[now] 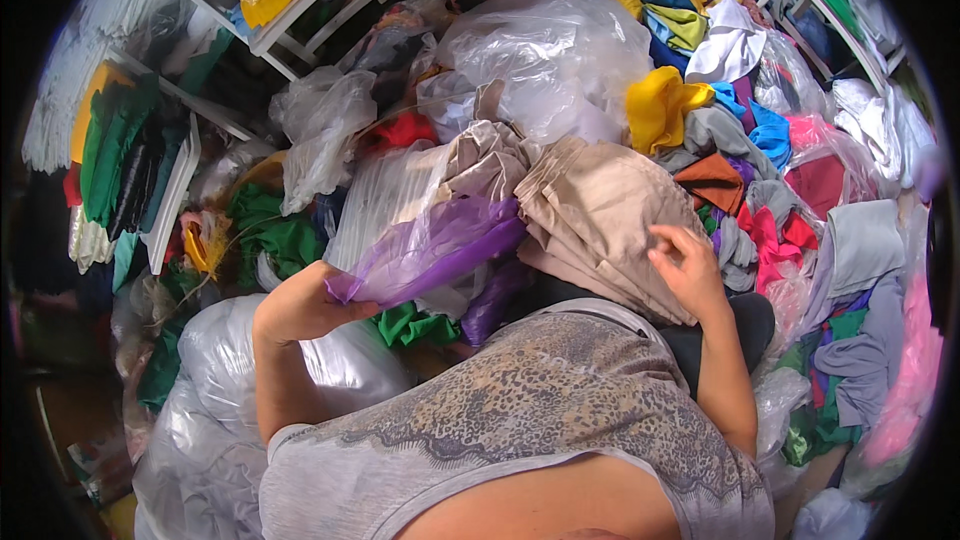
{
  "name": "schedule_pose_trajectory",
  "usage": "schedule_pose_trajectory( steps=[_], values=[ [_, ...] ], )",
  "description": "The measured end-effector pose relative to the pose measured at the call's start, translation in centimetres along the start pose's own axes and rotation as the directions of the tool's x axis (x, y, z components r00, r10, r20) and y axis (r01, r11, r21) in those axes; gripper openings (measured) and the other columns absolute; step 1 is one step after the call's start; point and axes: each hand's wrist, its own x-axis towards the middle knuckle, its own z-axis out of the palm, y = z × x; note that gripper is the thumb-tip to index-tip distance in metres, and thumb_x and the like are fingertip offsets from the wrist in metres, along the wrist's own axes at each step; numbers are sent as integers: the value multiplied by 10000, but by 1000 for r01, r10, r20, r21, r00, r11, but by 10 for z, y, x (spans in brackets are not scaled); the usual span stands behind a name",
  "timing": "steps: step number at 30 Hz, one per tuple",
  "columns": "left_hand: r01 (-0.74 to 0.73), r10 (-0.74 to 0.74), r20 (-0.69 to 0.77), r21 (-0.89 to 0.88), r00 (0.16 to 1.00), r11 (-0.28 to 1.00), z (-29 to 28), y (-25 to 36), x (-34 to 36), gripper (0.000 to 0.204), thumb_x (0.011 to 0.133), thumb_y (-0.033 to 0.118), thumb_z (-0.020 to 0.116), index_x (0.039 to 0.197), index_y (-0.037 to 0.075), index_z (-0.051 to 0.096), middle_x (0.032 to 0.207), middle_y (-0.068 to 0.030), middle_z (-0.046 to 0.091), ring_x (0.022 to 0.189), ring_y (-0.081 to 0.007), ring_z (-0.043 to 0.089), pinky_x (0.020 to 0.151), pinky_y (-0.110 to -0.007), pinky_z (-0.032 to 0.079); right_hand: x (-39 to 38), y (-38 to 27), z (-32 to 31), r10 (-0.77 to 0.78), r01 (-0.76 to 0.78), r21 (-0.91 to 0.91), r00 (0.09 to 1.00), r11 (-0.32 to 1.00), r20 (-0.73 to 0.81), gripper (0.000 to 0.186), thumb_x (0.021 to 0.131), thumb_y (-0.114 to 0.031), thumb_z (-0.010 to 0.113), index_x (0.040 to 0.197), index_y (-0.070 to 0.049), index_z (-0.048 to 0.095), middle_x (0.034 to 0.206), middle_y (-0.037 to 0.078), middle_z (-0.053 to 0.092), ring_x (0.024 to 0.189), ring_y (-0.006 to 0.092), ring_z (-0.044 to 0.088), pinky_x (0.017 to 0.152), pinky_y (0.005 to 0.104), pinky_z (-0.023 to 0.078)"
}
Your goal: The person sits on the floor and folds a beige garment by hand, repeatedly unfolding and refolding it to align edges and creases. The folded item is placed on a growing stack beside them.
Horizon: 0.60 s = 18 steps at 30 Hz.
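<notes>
Far left: white shelf rack (180,190) stacked with green folded fabric (120,145). Clear plastic bags (230,390) bulging at lower left. Left hand (300,305) closed around the gathered end of a purple plastic bag (435,245); bag extending up and right from the fist, across a clear plastic sleeve (385,190). Beige folded cloth stack (600,220) just right of the bag, touching it. Right hand (690,265) open, fingertips resting on the stack's right edge. Mixed coloured fabric pile (740,120) beyond, pink cloth (905,380) far right.
</notes>
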Motion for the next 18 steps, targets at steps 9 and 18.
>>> schedule_pose_trajectory(
  steps=[9,18],
  values=[
    [-9,-39,487,96,873,995,-11,-27,11,613,828,571,730,730,-24,619,573,-146,483,522,-243,430,522,-376,387,154,-68,134,-384,380,-63,922,923,-54,482,793,-251,766,1238,-128,628,1328,184,527,1200,328,569,1008,405,469],
    [498,-515,-135,543,846,676,8,-97,33,502,871,508,627,805,20,729,776,-195,682,823,-381,677,725,-463,524,163,-66,200,-364,421,-211,894,882,262,252,761,-65,651,1006,-117,624,1052,140,545,1032,368,584,883,471,505]
  ],
)
